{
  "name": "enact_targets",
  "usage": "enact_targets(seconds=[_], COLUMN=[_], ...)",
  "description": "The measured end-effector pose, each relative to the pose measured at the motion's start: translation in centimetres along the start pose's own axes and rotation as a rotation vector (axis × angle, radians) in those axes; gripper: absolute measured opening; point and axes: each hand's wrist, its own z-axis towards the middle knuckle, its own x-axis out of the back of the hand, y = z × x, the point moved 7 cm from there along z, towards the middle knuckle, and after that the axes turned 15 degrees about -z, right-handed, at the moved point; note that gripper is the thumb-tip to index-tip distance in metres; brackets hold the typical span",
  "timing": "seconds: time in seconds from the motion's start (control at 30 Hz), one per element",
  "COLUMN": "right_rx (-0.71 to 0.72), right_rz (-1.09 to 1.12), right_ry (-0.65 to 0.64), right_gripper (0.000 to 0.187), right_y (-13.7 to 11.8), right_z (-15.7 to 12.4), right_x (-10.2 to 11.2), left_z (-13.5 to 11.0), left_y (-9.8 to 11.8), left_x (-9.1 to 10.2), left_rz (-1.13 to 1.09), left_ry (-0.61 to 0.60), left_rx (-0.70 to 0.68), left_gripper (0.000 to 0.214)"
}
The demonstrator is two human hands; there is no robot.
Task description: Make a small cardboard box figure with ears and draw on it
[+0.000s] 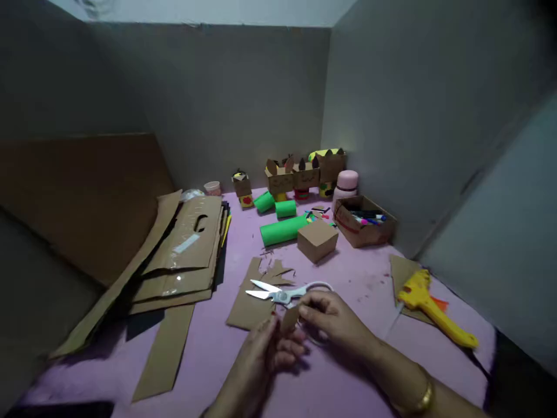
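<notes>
A small brown cardboard piece with a rounded edge (290, 320) is held between my two hands near the table's front. My right hand (333, 322) pinches its upper right side between thumb and fingers. My left hand (267, 351) curls around the lower left of the piece, thumb at one side and fingers beneath. Just beyond my hands, scissors with pale handles (282, 296) lie with their blades apart, partly over a cut cardboard sheet (246, 307). My right hand covers part of the scissors' handles.
Stacked cardboard (183, 249) and a cardboard strip (165, 354) lie left. Behind stand a small cardboard box (317, 238), green tubes (282, 231) and cardboard figures (281, 181). On the right are a pen box (365, 229), a pink bottle (347, 184) and a yellow glue gun (435, 307).
</notes>
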Motion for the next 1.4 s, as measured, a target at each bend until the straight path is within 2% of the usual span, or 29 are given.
enact_targets(seconds=[0.07, 0.13, 0.17, 0.23, 0.33, 0.43, 0.6, 0.83, 0.97, 1.03, 1.1, 1.2, 1.3, 1.4], right_rx=[0.014, 0.049, 0.079, 0.152, 0.209, 0.169, 0.155, 0.166, 0.175, 0.169, 0.152, 0.136, 0.057, -0.04], right_rz=[0.032, -0.013, -0.049, -0.23, -0.736, -1.063, -1.243, -1.325, -1.368, -1.323, -1.179, -0.778, -0.312, -0.088], right_ry=[-0.088, -0.114, -0.117, -0.03, 0.172, 0.137, 0.052, 0.088, 0.082, 0.069, 0.061, 0.11, 0.162, -0.005], right_gripper=[0.032, 0.03, 0.027, 0.021, 0.019, 0.031, 0.044, 0.046, 0.051, 0.047, 0.042, 0.038, 0.045, 0.039], right_y=[-0.1, -0.2, -0.4, -0.9, -2.0, -2.2, -2.0, -1.3, -1.2, -1.0, -0.8, -0.6, -0.2, 0.3], right_z=[0.0, 0.0, 0.0, -0.1, -0.3, -0.4, -0.7, -0.7, -0.4, -0.3, -0.1, 0.0, 0.0, -0.4], right_x=[-0.8, -1.1, -1.1, -0.4, 1.3, 1.8, 1.2, 0.5, 0.6, 0.8, 1.0, 1.5, 1.8, 0.2], left_z=[-0.1, -0.2, -0.3, -0.3, 0.0, 0.1, -0.4, -0.6, -0.9, -0.9, -1.0, -1.0, -1.2, -1.3], left_y=[-1.0, -1.5, -1.6, -1.4, -0.2, 1.5, 3.7, 4.7, 5.1, 5.2, 5.4, 5.5, 5.7, 5.7], left_x=[0.3, 0.6, 0.8, 1.0, 1.4, 1.7, 2.3, 2.1, 2.1, 2.2, 2.5, 2.9, 3.1, 2.9], left_rz=[-0.03, -0.07, -0.099, -0.154, -0.157, -0.095, 0.028, 0.106, 0.071, 0.05, 0.028, 0.008, 0.016, 0.032], left_ry=[-0.027, -0.024, -0.009, 0.039, 0.106, 0.159, 0.196, 0.175, 0.179, 0.195, 0.214, 0.238, 0.257, 0.23], left_rx=[0.121, 0.188, 0.205, 0.191, 0.059, -0.131, -0.347, -0.418, -0.467, -0.481, -0.485, -0.49, -0.499, -0.502], left_gripper=[0.046, 0.038, 0.033, 0.028, 0.031, 0.032, 0.027, 0.02, 0.017, 0.018, 0.019, 0.022, 0.024, 0.023])
